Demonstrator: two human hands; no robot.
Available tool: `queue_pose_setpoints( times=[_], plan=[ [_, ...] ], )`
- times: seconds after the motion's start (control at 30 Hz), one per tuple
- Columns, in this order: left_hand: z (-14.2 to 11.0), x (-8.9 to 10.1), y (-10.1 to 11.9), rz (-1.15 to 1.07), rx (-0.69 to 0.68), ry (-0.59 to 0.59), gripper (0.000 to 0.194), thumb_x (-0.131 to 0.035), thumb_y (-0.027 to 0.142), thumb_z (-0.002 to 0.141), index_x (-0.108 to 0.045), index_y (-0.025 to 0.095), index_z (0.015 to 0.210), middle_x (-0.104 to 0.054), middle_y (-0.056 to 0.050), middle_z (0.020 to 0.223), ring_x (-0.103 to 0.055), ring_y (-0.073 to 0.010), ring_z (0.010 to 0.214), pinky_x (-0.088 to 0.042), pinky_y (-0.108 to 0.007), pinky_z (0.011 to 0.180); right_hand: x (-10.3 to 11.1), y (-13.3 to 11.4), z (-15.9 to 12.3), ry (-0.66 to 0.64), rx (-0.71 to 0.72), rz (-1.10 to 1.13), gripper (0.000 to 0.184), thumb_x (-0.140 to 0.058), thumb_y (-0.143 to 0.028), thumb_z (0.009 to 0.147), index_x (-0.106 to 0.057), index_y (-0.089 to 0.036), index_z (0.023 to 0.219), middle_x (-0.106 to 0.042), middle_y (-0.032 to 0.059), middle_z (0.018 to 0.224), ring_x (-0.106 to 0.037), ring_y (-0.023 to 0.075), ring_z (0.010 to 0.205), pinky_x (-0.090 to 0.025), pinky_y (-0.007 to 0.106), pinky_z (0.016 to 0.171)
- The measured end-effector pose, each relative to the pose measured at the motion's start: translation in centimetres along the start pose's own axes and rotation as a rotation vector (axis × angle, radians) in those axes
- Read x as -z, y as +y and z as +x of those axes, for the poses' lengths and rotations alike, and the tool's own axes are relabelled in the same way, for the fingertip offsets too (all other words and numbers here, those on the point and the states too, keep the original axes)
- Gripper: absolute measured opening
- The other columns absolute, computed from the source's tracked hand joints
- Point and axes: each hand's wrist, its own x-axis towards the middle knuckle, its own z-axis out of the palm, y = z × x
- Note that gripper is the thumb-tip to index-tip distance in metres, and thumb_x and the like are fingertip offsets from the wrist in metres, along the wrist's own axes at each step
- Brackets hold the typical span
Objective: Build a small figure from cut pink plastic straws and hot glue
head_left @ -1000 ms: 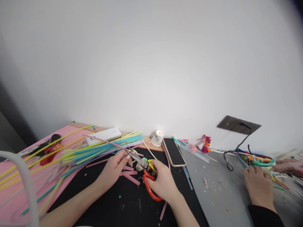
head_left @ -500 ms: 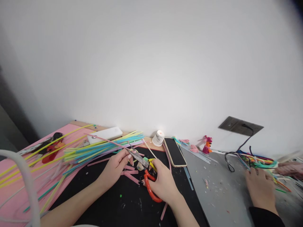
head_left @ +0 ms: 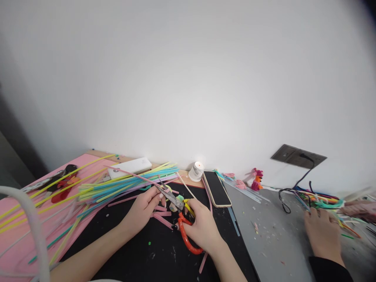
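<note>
Above the black mat (head_left: pixel 141 250), a pink stem (head_left: pixel 132 173) is pinched by the left hand's (head_left: pixel 142 207) closed fingers, its long axis slanting far-left from the scissors (head_left: pixel 179 203), whose handles, right of the stem, are gripped by the right hand's (head_left: pixel 202 223) curled fingers.

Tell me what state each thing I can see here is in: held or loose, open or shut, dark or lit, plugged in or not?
Scissors: held, blades slightly parted.
Pink stem: held, nearly straight.
Right hand: closed on the scissors.
Left hand: pinching the pink stem.
Phone: face up, screen dark.
Cup: seemingly upside down.
Wall socket: plug in.
Pastel stems: loose pile.
</note>
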Motion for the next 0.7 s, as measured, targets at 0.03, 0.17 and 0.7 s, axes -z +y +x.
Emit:
queue_pose_setpoints(
  times=[0.03, 0.17, 0.7],
  plan=[
    [0.01, 0.01, 0.0, 0.009, -0.002, 0.0, 0.024, -0.036, 0.031, 0.09, -0.056, 0.02, 0.082, -0.056, 0.001, 0.07, -0.053, -0.0184, 0.068, -0.044, -0.029, 0.069, 0.0, -0.02, 0.01, -0.001, 0.003, 0.001, 0.023, -0.063, -0.02, 0.062, -0.042, -0.021, 0.072, -0.05, -0.0033, 0.074, -0.046, 0.0139, 0.067, -0.033, 0.022, 0.059],
    [0.02, 0.02, -0.15, 0.025, -0.009, -0.013, 0.025, -0.036, 0.03, 0.09, -0.056, 0.02, 0.08, -0.056, 0.0, 0.071, -0.053, -0.0186, 0.069, -0.044, -0.029, 0.069, 0.08, -0.13, 0.05, 0.001, 0.001, 0.005, 0.022, -0.061, -0.02, 0.063, -0.041, -0.021, 0.07, -0.048, -0.0033, 0.073, -0.044, 0.0134, 0.066, -0.032, 0.022, 0.058],
    [-0.06, 0.04, -0.25, 0.011, 0.005, -0.04, 0.024, -0.036, 0.031, 0.092, -0.056, 0.02, 0.085, -0.057, 0.0, 0.074, -0.054, -0.0189, 0.074, -0.043, -0.03, 0.073, 0.1, -0.08, -0.04, -0.005, -0.003, 0.032, 0.018, -0.055, -0.017, 0.064, -0.038, -0.021, 0.066, -0.045, -0.004, 0.069, -0.041, 0.0119, 0.062, -0.029, 0.021, 0.055]
  ],
)
